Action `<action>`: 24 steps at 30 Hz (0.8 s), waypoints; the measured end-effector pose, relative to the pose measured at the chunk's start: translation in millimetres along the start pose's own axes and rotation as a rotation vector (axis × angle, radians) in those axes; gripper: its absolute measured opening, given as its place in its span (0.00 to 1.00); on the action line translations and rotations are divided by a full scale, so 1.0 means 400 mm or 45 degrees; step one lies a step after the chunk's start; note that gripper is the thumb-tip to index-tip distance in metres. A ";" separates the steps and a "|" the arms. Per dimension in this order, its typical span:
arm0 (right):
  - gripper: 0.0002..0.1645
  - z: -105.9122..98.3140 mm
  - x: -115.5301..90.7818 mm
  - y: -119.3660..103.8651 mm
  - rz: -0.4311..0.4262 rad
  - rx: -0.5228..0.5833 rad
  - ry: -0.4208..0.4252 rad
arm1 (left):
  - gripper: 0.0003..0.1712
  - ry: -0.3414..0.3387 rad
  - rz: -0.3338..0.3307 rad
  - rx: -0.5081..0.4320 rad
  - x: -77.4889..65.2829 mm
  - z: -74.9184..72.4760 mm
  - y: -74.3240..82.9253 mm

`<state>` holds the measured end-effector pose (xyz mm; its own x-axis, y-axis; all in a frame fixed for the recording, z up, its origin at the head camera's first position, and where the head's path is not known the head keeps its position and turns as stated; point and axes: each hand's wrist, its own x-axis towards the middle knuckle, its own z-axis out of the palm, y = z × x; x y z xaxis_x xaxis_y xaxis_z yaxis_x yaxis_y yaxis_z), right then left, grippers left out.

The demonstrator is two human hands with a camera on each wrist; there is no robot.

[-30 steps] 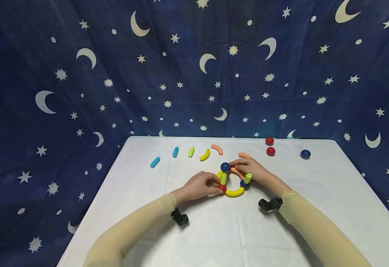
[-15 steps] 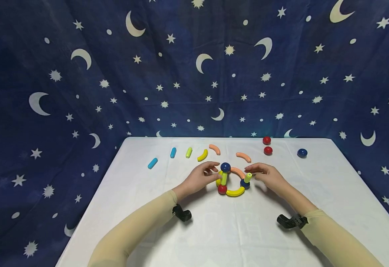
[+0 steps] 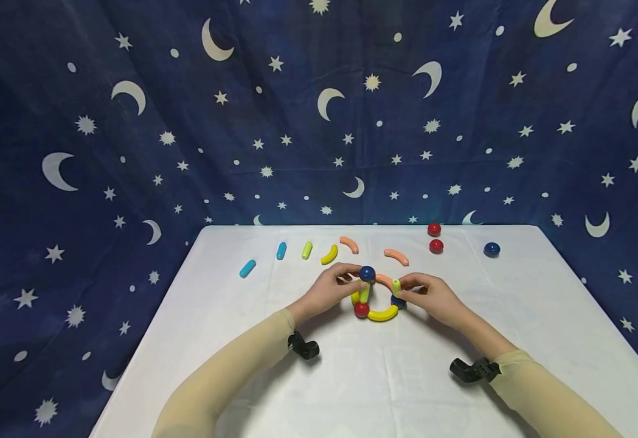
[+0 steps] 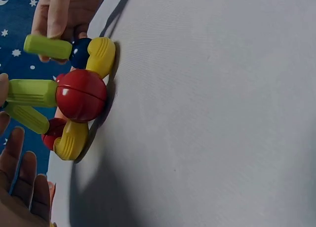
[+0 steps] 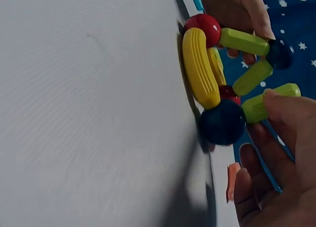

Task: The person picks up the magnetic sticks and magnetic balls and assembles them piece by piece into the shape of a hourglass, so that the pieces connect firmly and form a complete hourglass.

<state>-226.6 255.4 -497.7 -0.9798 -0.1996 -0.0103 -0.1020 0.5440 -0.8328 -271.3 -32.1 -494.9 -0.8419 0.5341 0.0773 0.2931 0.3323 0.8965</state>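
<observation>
A ring of curved yellow sticks (image 3: 382,314) and a curved orange stick (image 3: 384,279), joined by balls, lies mid-table. From its front red ball (image 3: 361,310) a green stick (image 3: 365,294) rises to a raised blue ball (image 3: 367,274). Another green stick (image 5: 252,78) slants from that ball to a rear red ball. My left hand (image 3: 329,291) holds the joint at the top, thumb by the stick's upper end and fingers partly hidden behind. My right hand (image 3: 433,297) pinches a separate green stick (image 3: 396,287) standing on the ring's right blue ball (image 5: 222,122).
Behind the ring lie two blue sticks (image 3: 247,268), a short green stick (image 3: 307,250), a curved yellow stick (image 3: 329,254) and two curved orange sticks (image 3: 396,257). Two red balls (image 3: 436,246) and a blue ball (image 3: 491,249) sit at the back right of the white table (image 3: 319,377).
My left hand has moved up from the front red ball to the raised blue ball. My right hand has left the ring's rear and taken the right green stick, which now stands straighter.
</observation>
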 end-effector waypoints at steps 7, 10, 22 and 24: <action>0.20 0.024 0.021 -0.014 -0.032 0.018 -0.027 | 0.22 0.000 0.027 -0.016 0.002 0.002 0.010; 0.20 0.026 0.024 -0.015 -0.042 -0.004 -0.019 | 0.21 -0.009 0.053 -0.008 0.003 0.003 0.018; 0.21 0.028 0.024 -0.011 -0.047 -0.027 -0.025 | 0.21 -0.021 0.095 0.114 0.020 0.019 0.030; 0.21 0.029 0.024 -0.010 -0.051 -0.028 -0.026 | 0.20 -0.018 0.095 0.114 0.020 0.021 0.030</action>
<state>-233.5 242.0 -500.6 -0.9712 -0.2380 0.0117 -0.1453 0.5527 -0.8206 -270.7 -17.2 -487.2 -0.8100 0.5706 0.1354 0.3945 0.3592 0.8458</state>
